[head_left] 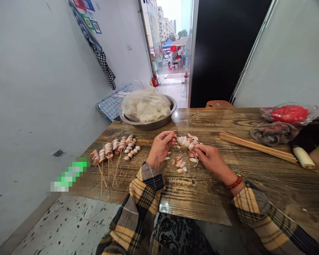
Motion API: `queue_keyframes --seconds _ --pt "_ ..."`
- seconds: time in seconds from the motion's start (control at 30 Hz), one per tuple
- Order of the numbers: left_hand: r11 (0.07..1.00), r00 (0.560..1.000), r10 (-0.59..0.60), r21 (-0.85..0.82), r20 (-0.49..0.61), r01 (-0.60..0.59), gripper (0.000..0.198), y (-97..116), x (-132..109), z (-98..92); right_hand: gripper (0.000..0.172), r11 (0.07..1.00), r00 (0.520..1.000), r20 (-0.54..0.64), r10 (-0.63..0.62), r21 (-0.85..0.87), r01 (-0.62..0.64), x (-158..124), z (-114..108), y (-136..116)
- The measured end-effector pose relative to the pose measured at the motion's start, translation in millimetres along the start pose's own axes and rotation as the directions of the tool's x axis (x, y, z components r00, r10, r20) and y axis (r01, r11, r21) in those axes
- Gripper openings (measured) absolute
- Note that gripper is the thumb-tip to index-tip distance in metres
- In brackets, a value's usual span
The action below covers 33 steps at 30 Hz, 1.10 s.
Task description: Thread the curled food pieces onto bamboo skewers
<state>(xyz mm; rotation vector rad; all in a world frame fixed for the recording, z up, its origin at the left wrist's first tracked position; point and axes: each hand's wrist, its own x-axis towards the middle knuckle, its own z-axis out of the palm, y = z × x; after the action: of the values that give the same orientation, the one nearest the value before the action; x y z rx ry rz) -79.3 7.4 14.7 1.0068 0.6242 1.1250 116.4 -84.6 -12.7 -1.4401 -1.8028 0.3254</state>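
Observation:
My left hand (161, 148) is closed, its thumb and fingertips pinching a small brownish garlic clove (173, 134). Pale garlic cloves (187, 142) sit in a slanting row between my two hands, apparently threaded on a skewer whose length is mostly hidden. At the lower right end of that row, my right hand (211, 159) is closed in a pinch on the skewer, a red bead bracelet at its wrist. Loose garlic cloves (178, 163) and bits of skin lie on the table just below. Finished-looking garlic skewers (115, 147) lie side by side to the left.
The wooden table (202, 194) carries a metal basin (151, 124) with a plastic bag of white stuff (149, 106) at the back. A bundle of bamboo skewers (257, 146), a crumpled cloth (275, 133) and a bagged red item (289, 114) lie to the right.

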Motion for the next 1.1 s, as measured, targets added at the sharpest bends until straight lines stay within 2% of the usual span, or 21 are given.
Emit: queue_keyframes --seconds 0.4,0.63,0.8,1.1 --pt "1.000 1.000 -0.005 -0.009 0.005 0.005 0.024 1.5 0.8 1.1 0.029 1.000 1.000 0.018 -0.010 0.015 0.010 0.8 -1.3 -2.1" --pt "0.996 0.997 -0.077 -0.035 0.014 0.077 0.032 1.4 1.5 -1.3 0.029 0.998 1.000 0.008 -0.026 0.057 0.026 1.2 -2.2 -5.0" --pt "0.990 0.994 -0.106 -0.092 0.023 0.107 0.030 -0.2 1.4 0.1 0.029 0.997 1.000 0.002 -0.022 0.069 0.022 1.0 -2.2 -5.6" --pt "0.992 0.995 -0.091 -0.085 0.032 0.094 0.028 -7.4 4.1 -1.4 0.031 0.999 0.999 -0.029 -0.032 0.022 0.033 -0.6 3.7 -3.3"
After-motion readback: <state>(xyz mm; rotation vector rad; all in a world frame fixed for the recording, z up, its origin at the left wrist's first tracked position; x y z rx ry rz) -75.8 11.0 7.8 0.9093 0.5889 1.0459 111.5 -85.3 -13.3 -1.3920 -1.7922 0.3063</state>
